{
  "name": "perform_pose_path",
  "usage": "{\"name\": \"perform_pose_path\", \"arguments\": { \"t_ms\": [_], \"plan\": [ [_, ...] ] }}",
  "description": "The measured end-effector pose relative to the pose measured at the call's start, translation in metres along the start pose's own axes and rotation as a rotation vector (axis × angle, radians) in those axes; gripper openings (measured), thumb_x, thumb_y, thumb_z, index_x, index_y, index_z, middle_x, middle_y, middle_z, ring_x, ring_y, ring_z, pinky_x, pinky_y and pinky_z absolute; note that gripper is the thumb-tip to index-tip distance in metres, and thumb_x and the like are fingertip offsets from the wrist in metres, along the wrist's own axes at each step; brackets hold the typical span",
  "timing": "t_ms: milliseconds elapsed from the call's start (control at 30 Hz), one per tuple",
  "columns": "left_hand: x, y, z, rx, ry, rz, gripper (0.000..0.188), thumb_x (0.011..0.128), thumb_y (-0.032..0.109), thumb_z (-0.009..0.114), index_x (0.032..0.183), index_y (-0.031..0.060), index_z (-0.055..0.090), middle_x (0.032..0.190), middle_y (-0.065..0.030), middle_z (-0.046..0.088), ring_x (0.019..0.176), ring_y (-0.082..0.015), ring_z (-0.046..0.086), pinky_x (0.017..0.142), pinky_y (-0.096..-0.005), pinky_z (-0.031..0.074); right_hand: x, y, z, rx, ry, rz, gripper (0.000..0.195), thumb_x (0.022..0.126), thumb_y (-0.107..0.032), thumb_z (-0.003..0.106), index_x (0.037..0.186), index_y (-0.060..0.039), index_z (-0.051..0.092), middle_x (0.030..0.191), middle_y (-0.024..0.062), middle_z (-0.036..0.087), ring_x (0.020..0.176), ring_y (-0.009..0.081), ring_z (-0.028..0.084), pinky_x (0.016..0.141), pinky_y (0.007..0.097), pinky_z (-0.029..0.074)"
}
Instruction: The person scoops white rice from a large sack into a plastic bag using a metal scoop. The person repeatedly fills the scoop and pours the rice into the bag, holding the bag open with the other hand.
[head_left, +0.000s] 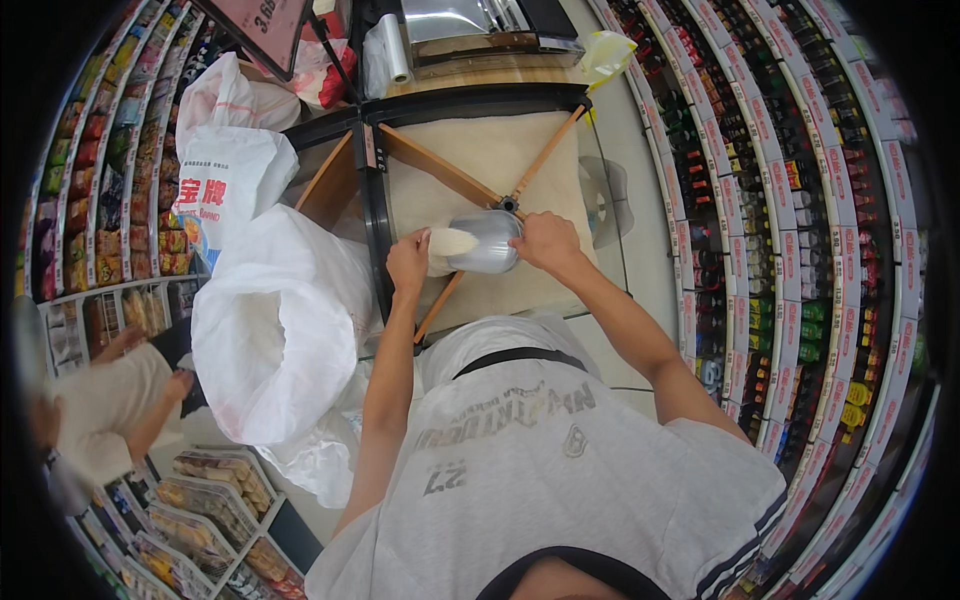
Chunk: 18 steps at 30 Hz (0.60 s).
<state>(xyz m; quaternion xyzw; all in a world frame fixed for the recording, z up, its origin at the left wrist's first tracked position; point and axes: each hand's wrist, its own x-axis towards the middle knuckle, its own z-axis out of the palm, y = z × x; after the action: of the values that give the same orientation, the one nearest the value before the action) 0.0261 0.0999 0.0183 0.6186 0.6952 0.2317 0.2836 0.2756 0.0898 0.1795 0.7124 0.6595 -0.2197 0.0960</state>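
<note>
My right hand (551, 241) grips the right side of a shiny grey, rounded bowl or scoop (496, 241), tilted to the left. Pale grains that look like rice (453, 244) lie at its left mouth. Beside them my left hand (409, 261) has its fingers pinched on the edge of what looks like a thin clear plastic bag (439, 264); its outline is hard to make out. Both hands are over a black-framed bin (480, 96) full of pale grain (442, 199). Crossed wooden slats (442, 166) meet at a dark hub (509, 203) just above the bowl.
A large open white woven sack (315, 330) stands left of the bin, with a printed sack (240, 180) behind. A plastic roll (399, 71) lies on the far counter. Drink shelves (787, 225) line the right. At left, a person (112, 405) stands near snack bins (202, 510).
</note>
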Motion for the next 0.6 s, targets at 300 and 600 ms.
{"name": "perform_pose_path", "arguments": {
  "t_ms": [300, 600],
  "plan": [
    [-0.004, 0.005, 0.0, 0.029, 0.003, -0.036, 0.032, 0.099, 0.04, 0.059, 0.111, 0.0171, 0.076, 0.085, -0.0176, 0.072, 0.08, -0.0397, 0.069, 0.071, -0.0459, 0.054, -0.034, 0.078, -0.005, 0.036, -0.045, 0.09, 0.03, 0.079, -0.038, 0.076, 0.083, -0.0081, 0.079, 0.083, 0.0183, 0.073, 0.082, 0.0371, 0.071, 0.075, 0.0452, 0.057],
    [-0.025, 0.008, 0.002, 0.132, -0.035, -0.108, 0.043, 0.095, 0.047, 0.06, 0.117, 0.0125, 0.073, 0.08, -0.016, 0.07, 0.077, -0.0362, 0.069, 0.071, -0.0441, 0.053, -0.019, 0.163, 0.119, -0.049, -0.114, 0.118, 0.035, 0.078, -0.038, 0.075, 0.084, -0.0041, 0.076, 0.084, 0.0188, 0.074, 0.084, 0.0345, 0.073, 0.076, 0.0441, 0.058]
  ]
}}
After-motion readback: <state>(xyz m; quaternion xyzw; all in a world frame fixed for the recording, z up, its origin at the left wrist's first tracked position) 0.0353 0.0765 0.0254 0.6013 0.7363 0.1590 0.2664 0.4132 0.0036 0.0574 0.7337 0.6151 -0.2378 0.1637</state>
